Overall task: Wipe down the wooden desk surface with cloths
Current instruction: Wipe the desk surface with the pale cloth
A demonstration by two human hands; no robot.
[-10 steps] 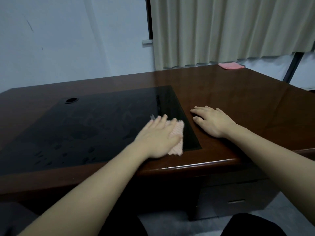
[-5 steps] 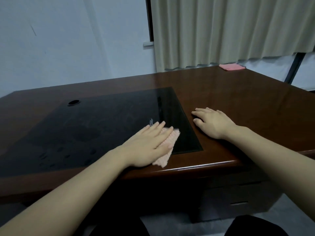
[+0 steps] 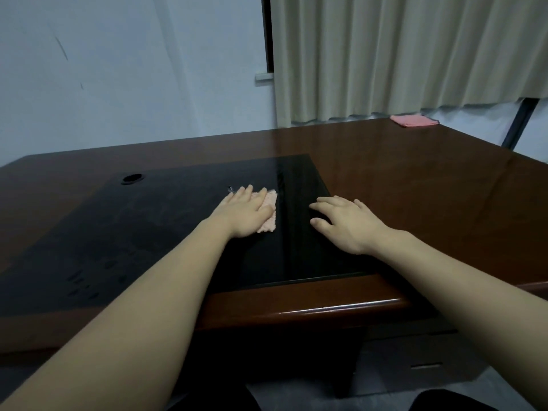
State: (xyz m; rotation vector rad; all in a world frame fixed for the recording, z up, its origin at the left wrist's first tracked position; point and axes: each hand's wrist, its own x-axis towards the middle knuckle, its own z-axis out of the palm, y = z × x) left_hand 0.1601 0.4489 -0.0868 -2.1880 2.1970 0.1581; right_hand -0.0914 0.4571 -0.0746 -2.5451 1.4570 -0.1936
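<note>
The dark wooden desk has a black glossy inset panel in its middle. My left hand lies flat with straight fingers on a pink cloth, pressing it onto the black panel. The cloth shows only along the hand's right side. My right hand rests palm down with spread fingers at the panel's right part, a little right of the cloth and holding nothing. A second pink cloth lies folded at the desk's far right corner.
A round cable hole sits at the panel's far left. A small dark speck lies just beyond my left fingertips. Beige curtains hang behind the desk. Drawers are under the front right edge.
My left hand has pushed the cloth away from the front edge, farther onto the black panel. My right hand has shifted left from the wood onto the panel's right part.
</note>
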